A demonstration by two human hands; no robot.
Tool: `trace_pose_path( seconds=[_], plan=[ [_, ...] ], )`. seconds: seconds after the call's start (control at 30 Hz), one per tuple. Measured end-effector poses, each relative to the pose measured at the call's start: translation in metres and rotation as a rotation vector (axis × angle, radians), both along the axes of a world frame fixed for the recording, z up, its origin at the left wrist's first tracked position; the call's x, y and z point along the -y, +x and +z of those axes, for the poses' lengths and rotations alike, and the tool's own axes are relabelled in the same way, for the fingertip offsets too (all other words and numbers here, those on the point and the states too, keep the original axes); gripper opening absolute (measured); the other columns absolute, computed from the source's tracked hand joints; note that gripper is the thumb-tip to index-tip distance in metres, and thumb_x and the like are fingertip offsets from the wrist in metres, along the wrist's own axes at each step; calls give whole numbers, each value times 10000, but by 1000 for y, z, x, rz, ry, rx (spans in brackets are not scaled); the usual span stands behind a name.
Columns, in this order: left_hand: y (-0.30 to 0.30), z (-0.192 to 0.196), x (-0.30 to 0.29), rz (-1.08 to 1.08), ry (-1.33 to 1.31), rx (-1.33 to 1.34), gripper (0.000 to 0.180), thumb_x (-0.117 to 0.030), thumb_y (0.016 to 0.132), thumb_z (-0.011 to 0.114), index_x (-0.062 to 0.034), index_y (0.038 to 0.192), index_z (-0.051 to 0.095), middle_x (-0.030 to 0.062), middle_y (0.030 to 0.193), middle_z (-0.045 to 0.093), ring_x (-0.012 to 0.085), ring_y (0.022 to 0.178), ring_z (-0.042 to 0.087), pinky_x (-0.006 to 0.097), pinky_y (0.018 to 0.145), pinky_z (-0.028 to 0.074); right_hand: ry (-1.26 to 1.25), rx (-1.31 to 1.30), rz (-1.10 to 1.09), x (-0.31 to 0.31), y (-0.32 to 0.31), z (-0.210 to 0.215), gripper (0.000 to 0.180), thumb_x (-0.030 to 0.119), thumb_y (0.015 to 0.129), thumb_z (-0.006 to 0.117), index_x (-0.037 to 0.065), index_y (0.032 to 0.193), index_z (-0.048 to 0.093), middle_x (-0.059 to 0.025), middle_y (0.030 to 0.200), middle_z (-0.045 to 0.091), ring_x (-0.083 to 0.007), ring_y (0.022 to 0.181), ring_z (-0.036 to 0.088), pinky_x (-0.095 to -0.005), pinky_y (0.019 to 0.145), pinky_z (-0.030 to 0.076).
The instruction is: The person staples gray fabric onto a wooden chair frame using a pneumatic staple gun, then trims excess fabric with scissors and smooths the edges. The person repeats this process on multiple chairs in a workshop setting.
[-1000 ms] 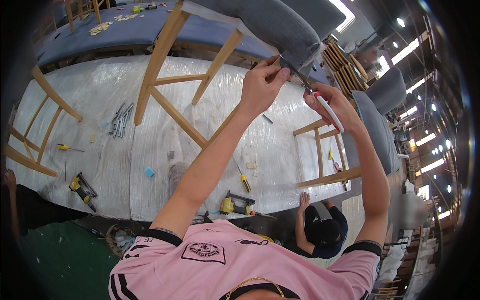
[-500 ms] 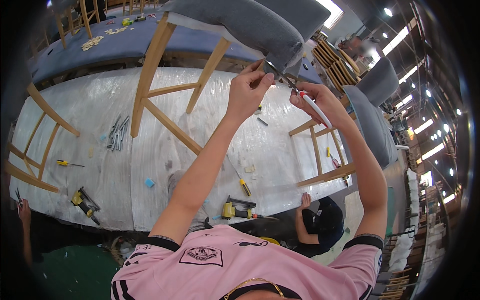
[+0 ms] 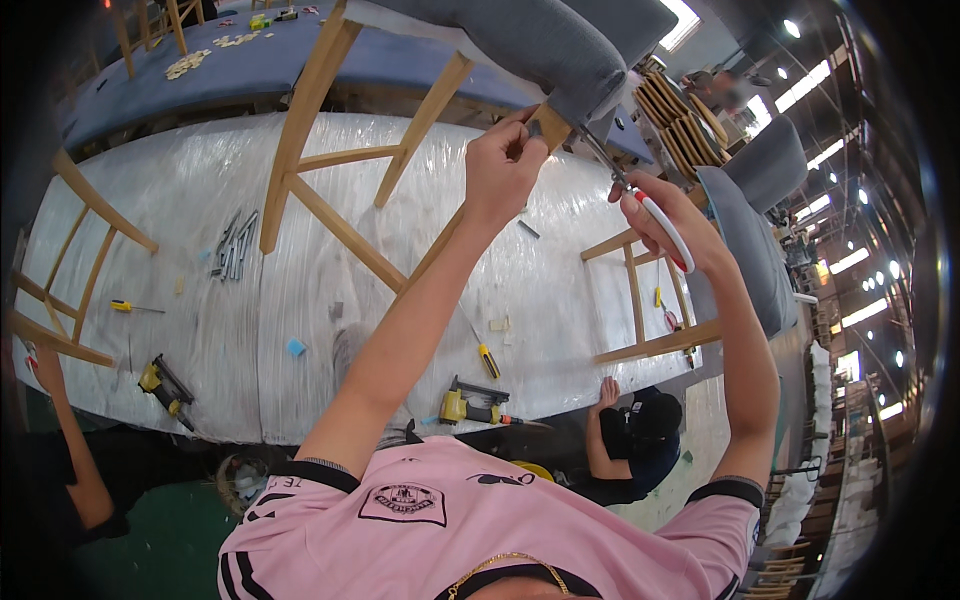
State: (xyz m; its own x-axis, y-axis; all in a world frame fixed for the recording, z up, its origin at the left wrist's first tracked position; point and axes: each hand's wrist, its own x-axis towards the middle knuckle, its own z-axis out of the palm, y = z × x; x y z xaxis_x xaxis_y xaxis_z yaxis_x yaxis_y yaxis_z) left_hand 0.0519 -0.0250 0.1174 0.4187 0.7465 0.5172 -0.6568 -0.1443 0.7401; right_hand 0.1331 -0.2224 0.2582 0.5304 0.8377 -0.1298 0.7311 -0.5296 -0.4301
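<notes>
My left hand (image 3: 505,165) is closed in a pinch beside the top of a wooden chair leg (image 3: 553,128). A small dark grey piece that looks like fabric (image 3: 535,128) shows at its fingertips. My right hand (image 3: 668,215) grips scissors (image 3: 660,222) with red and white handles. Their blades point up and left, close under the seat corner of a grey upholstered chair (image 3: 585,75). Whether the blades touch the cover I cannot tell. The chair's wooden legs and stretchers (image 3: 345,155) extend down over the plastic-covered table (image 3: 330,300).
Two staple guns (image 3: 470,403) (image 3: 165,390), screwdrivers (image 3: 487,360) (image 3: 122,306) and several metal rods (image 3: 235,245) lie on the table. Another grey chair (image 3: 745,250) stands at the right. A crouching person in a dark cap (image 3: 655,415) is near the front edge; another person's arm (image 3: 75,440) is at left.
The scissors have moved slightly right and down, away from my left hand. My left fingers have curled in more, and bare wood shows beside them. The person at left has shifted their arm.
</notes>
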Motion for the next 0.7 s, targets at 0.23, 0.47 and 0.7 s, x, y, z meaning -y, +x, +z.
trace_pose_path(
  seconds=[0.23, 0.47, 0.7],
  plan=[
    [2, -3, 0, 8, 6, -79, 261, -89, 857, 643, 66, 666, 553, 152, 992, 748, 76, 632, 523, 287, 584, 418, -2, 44, -41, -11, 2, 6, 812, 803, 881, 581, 19, 1073, 668, -25, 698, 578, -104, 514, 497, -280, 491, 384],
    [4, -6, -3, -5, 36, -26, 275, -70, 880, 641, 66, 661, 544, 153, 1236, 728, 20, 637, 453, 242, 561, 373, -22, 98, -22, -13, 6, 8, 815, 817, 872, 578, 30, 1059, 680, 8, 632, 563, -88, 475, 490, -278, 468, 384],
    [3, -6, -1, 10, 40, -43, 281, -70, 868, 650, 57, 649, 528, 145, 1195, 740, 21, 639, 461, 245, 551, 364, -25, 5, -40, -6, 3, 8, 745, 782, 920, 542, 43, 961, 628, 8, 617, 529, -100, 486, 525, -257, 484, 441]
  ],
)
